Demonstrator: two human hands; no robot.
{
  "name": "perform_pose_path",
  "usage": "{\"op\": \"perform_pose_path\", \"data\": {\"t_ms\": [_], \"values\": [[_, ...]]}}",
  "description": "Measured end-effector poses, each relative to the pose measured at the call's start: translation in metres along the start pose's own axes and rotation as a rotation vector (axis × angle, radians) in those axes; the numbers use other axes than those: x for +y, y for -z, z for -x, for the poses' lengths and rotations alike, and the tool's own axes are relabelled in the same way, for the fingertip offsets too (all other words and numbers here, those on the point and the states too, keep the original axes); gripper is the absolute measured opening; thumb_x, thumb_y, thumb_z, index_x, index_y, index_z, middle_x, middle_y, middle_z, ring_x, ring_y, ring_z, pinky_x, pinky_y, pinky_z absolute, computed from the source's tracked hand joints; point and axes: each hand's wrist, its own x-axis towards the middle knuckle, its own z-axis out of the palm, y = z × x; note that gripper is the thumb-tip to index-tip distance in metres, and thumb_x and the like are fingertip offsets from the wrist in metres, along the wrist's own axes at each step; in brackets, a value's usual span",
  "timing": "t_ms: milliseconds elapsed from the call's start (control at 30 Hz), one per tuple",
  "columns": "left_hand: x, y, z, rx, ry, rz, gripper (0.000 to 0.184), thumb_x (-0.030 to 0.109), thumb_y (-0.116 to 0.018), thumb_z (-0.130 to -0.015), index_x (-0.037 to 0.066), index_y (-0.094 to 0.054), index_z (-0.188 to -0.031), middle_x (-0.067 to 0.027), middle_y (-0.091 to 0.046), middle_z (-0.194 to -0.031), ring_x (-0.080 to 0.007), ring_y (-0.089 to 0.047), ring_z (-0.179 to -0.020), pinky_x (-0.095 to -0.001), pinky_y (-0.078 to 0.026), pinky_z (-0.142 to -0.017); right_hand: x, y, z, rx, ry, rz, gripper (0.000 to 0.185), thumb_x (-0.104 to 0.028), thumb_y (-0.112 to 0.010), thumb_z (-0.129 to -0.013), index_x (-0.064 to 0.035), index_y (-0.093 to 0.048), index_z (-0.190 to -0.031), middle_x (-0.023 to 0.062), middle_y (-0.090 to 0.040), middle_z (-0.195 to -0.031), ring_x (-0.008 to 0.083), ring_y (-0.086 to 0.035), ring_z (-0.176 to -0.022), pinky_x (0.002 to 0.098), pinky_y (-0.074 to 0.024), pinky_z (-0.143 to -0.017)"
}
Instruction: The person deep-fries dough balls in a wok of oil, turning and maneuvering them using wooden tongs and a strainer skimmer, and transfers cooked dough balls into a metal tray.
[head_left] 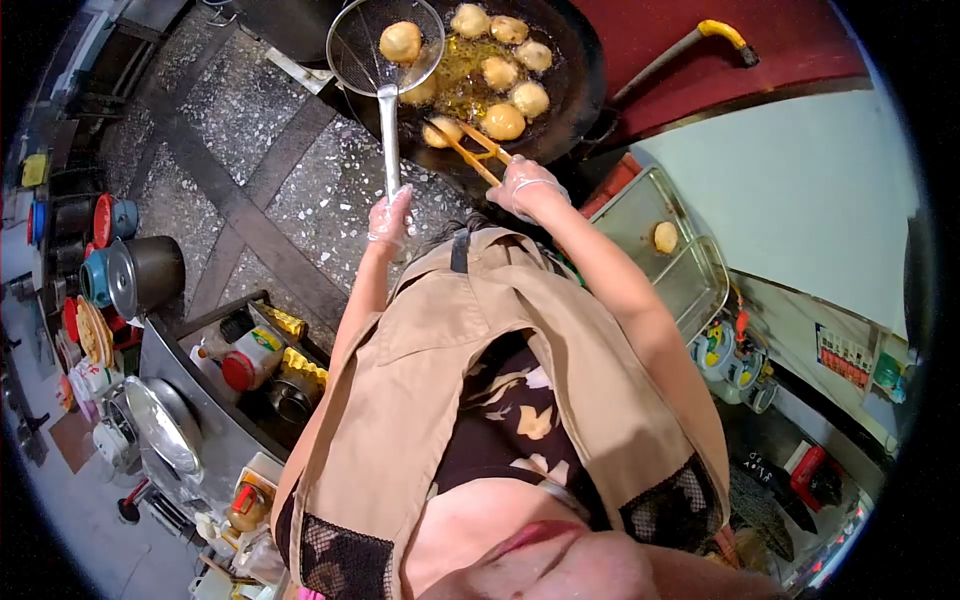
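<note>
My left hand [389, 218], in a clear plastic glove, is closed round the metal handle of a round wire skimmer [350, 50]. One browned ball [401, 42] lies in the skimmer, which is over the left rim of a dark wok [572, 60]. Closed on a pair of wooden tongs [475, 160] is my right hand [527, 187], gloved too. The tips of the tongs are at a golden ball [442, 132] near the wok's front edge. Several more balls float in the bubbling oil.
Right of the wok, a metal tray [690, 290] holds one ball [665, 237]. A long handle with a yellow grip [722, 32] leans behind. At left stand a lidded pot [150, 275] and a metal counter [190, 385] with bowls and jars. The floor [300, 215] is speckled.
</note>
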Motion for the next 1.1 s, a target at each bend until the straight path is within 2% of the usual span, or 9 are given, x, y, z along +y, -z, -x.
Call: {"op": "perform_pose_path", "data": {"t_ms": [167,233,433,600,700,900,933,1033,1100], "values": [[-0.006,0.001,-0.006,-0.009,0.052,0.049,0.032,0.038,-0.066,-0.081,0.011,-0.051,-0.068,0.003,-0.045,-0.055,-0.0082,-0.041,-0.043,-0.0248,-0.036,-0.039,-0.011,-0.007,-0.014,0.044,0.058,-0.074,0.067,-0.04,-0.064,-0.074,0.0064,-0.047,-0.119,0.0243,-0.056,-0.115,0.0331,-0.056,-0.107,0.0365,-0.0453,-0.091],[0.003,0.008,-0.004,-0.023,0.051,0.054,0.033,0.038,-0.068,-0.079,0.011,-0.052,-0.068,0.003,-0.045,-0.055,-0.008,-0.041,-0.043,-0.0252,-0.036,-0.039,-0.018,-0.01,-0.017,0.033,0.0,-0.078,0.066,-0.037,-0.063,-0.074,0.0025,-0.045,-0.124,0.0178,-0.053,-0.123,0.0279,-0.054,-0.112,0.035,-0.0451,-0.093],[0.025,0.048,-0.004,-0.062,0.017,-0.317,0.038,0.044,-0.066,-0.078,0.008,-0.057,-0.072,0.0019,-0.047,-0.055,-0.0086,-0.041,-0.044,-0.0256,-0.034,-0.041,-0.018,-0.007,-0.005,0.067,0.032,-0.097,0.075,-0.044,-0.068,-0.071,0.0052,-0.044,-0.123,0.0225,-0.055,-0.117,0.0315,-0.055,-0.109,0.0364,-0.0452,-0.092],[0.035,0.063,0.006,-0.097,0.059,-0.341,0.039,0.046,-0.065,-0.078,0.008,-0.057,-0.073,0.0014,-0.047,-0.055,-0.0089,-0.043,-0.045,-0.0259,-0.035,-0.042,-0.015,-0.005,-0.001,0.085,0.028,-0.113,0.074,-0.044,-0.07,-0.071,0.0048,-0.045,-0.121,0.0217,-0.056,-0.116,0.0311,-0.055,-0.109,0.0364,-0.0452,-0.091],[0.042,0.069,0.011,-0.118,0.099,-0.332,0.038,0.045,-0.07,-0.075,0.01,-0.058,-0.076,0.0044,-0.046,-0.057,-0.0063,-0.041,-0.046,-0.0237,-0.033,-0.041,-0.01,-0.001,0.003,0.04,0.011,-0.09,0.075,-0.043,-0.069,-0.07,0.0027,-0.043,-0.125,0.017,-0.053,-0.124,0.027,-0.054,-0.112,0.0341,-0.0453,-0.093],[0.063,0.087,0.009,-0.06,0.169,-0.539,0.04,0.046,-0.07,-0.075,0.008,-0.058,-0.075,0.0033,-0.049,-0.059,-0.0062,-0.042,-0.048,-0.0235,-0.032,-0.044,-0.002,-0.002,0.004,0.024,0.01,-0.11,0.079,-0.045,-0.071,-0.069,0.0023,-0.043,-0.125,0.0176,-0.052,-0.124,0.0269,-0.052,-0.115,0.0344,-0.0439,-0.095],[0.067,0.091,0.01,-0.059,0.176,-0.554,0.043,0.045,-0.071,-0.074,0.004,-0.059,-0.083,0.0031,-0.049,-0.059,-0.007,-0.041,-0.048,-0.0248,-0.032,-0.044,-0.002,-0.001,0.006,0.004,0.01,-0.121,0.078,-0.045,-0.071,-0.069,0.0022,-0.044,-0.125,0.018,-0.052,-0.124,0.0271,-0.052,-0.114,0.0342,-0.044,-0.095],[0.086,0.094,0.015,-0.069,0.19,-0.687,0.047,0.047,-0.071,-0.073,0.002,-0.06,-0.084,0.001,-0.05,-0.06,-0.0092,-0.042,-0.049,-0.0271,-0.032,-0.045,-0.002,-0.004,0.002,0.014,0.033,-0.127,0.077,-0.045,-0.071,-0.069,0.002,-0.045,-0.125,0.0184,-0.052,-0.124,0.0278,-0.052,-0.114,0.0343,-0.0441,-0.094],[0.097,0.093,0.018,-0.012,0.153,-0.786,0.051,0.05,-0.07,-0.073,0.001,-0.06,-0.078,-0.0018,-0.051,-0.061,-0.0124,-0.045,-0.05,-0.03,-0.034,-0.046,0.001,-0.001,0.005,0.009,0.039,-0.132,0.077,-0.044,-0.071,-0.069,0.002,-0.045,-0.124,0.0186,-0.052,-0.124,0.0277,-0.052,-0.114,0.0342,-0.0442,-0.094]]}}
